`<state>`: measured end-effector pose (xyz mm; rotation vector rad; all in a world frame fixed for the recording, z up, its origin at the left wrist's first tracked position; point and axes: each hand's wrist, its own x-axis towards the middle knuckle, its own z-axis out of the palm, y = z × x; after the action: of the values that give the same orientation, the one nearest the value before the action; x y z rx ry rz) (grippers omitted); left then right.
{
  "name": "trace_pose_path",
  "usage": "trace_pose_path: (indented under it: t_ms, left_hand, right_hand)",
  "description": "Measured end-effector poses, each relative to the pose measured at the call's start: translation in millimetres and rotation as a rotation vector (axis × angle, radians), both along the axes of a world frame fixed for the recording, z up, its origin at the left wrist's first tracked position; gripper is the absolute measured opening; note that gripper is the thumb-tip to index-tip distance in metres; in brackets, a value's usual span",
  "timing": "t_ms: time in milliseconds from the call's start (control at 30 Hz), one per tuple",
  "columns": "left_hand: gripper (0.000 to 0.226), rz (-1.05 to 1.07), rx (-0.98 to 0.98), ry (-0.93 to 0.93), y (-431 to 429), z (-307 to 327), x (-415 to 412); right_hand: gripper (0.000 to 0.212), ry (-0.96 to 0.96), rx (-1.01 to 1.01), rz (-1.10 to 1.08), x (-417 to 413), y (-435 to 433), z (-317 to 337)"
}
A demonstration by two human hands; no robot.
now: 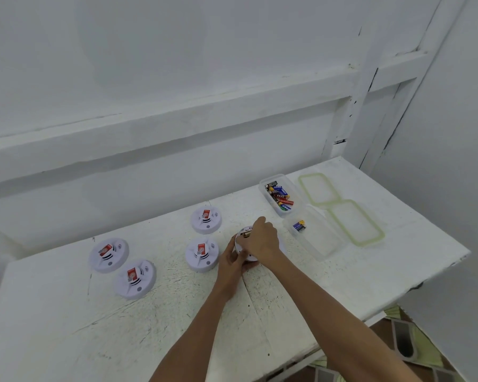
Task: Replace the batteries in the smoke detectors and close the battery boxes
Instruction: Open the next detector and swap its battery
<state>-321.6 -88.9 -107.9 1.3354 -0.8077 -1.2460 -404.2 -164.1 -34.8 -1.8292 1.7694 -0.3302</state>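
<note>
Near the counter's (287,299) middle, the smoke detector (242,241) faced underside up. The left hand (229,264) gripped its near rim; the right hand (261,241) curled its fingers over the battery bay, grasp hidden.

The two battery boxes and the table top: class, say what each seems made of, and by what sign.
The far box and near box: likely clear, glossy plastic; the batteries show through the walls. The table top: probably white-painted wood or board, matt; dark cracks and flecks break the paint.
</note>
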Motion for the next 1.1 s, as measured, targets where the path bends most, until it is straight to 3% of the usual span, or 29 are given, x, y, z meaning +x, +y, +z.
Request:
trace_pose_path:
  t_ms: [333, 533, 667, 833, 933, 1100]
  left_hand:
    - [0.034, -0.009, 0.003, -0.008, 0, 3, 0]
    - [0.027, -0.008, 0.042, -0.026, -2, -2, 3]
    - [0.028, -0.008, 0.039, -0.037, -1, -1, 4]
    - [0.033, -0.013, 0.037, -0.047, 1, -1, 5]
    - [0.041, -0.014, 0.008, -0.017, 0, 2, 3]
    - [0.04, 0.036, -0.005, 0.044, -2, 0, 2]
  right_hand:
    - [0.032, 0.085, -0.07, 0.057, 11, -5, 0]
    - [0.033, 0.091, -0.011, 0.025, 20, -10, -1]
    - [0.034, 0.089, 0.025, -0.007, 29, -10, -11]
    - [0.026, 0.25, 0.006, 0.006, 38, -8, -26]
    - [0.023, 0.225, -0.049, 0.074, 27, -13, -21]
    - [0.037, 0.171, -0.106, 0.186, 6, -12, -9]
